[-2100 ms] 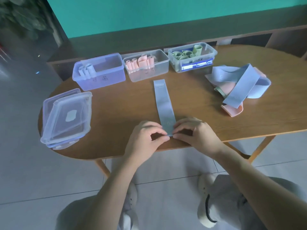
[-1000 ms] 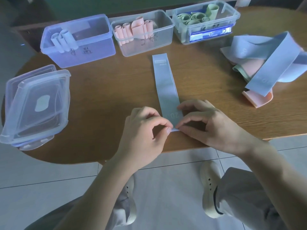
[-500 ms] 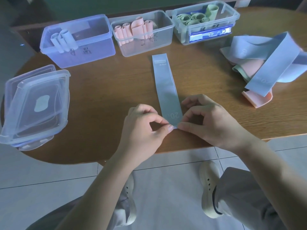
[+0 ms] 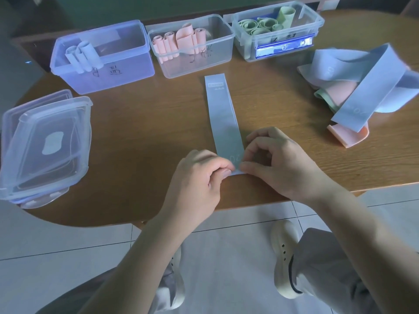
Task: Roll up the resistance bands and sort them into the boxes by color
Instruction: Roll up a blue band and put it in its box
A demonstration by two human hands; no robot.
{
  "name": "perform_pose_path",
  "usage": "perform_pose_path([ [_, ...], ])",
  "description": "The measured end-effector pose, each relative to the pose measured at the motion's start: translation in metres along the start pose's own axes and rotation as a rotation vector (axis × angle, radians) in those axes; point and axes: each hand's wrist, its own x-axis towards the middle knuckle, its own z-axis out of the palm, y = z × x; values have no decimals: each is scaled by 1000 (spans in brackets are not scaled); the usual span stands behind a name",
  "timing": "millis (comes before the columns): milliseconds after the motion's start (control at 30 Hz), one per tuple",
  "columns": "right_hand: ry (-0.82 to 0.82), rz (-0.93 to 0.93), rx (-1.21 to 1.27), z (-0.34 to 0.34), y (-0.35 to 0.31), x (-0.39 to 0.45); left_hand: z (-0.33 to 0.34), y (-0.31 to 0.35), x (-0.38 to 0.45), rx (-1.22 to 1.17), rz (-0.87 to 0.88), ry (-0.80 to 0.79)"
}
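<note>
1. The left hand (image 4: 199,177) and the right hand (image 4: 278,164) sit close together at the near edge of the worktop (image 4: 140,137), both pinching the near end of a blue band (image 4: 223,118) between thumb and fingertips. Holding it from both sides probably keeps the first fold square so the roll starts tight.
2. The blue band lies flat and straight, running away from the hands toward the boxes, its far end free near the middle box. Only the near tip looks turned over, so the rolling seems barely begun.
3. Three open boxes stand in a row at the far side. The blue box (image 4: 102,57) on the left holds what look like three blue rolls leaning in its left corner, and seems the place for this band. The clear box (image 4: 192,46) in the middle holds about five pink rolls. The right box (image 4: 278,30) holds several green rolls; I cannot count them exactly.
4. A loose pile of bands (image 4: 367,87) waits to the right, well apart from the hands: blue ones on top, pink and green beneath. How many are tangled there I cannot tell.
5. A stack of lids (image 4: 45,143) rests at the left end of the worktop, out of the way; at least two show, likely three.
</note>
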Motion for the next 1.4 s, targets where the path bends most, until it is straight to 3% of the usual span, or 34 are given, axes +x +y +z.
perform_pose_path([
  [300, -70, -230, -45, 0, 7, -2, -2, 4, 0, -11, -23, -6],
  [633, 17, -158, 4, 2, 5, -2, -5, 8, 8, -79, -210, 4],
  [767, 63, 4, 73, 2, -2, 2, 2, 6, 7, -17, -102, 46],
  [1000, 77, 45, 22, 5, -9, 5, 9, 2, 5, 93, 63, 141],
  [1133, 82, 33, 8, 6, -8, 6, 4, 3, 2, 89, 64, 149],
  [1400, 90, -254, -24, 14, 4, 4, 11, 1, 6, 66, 15, 168],
])
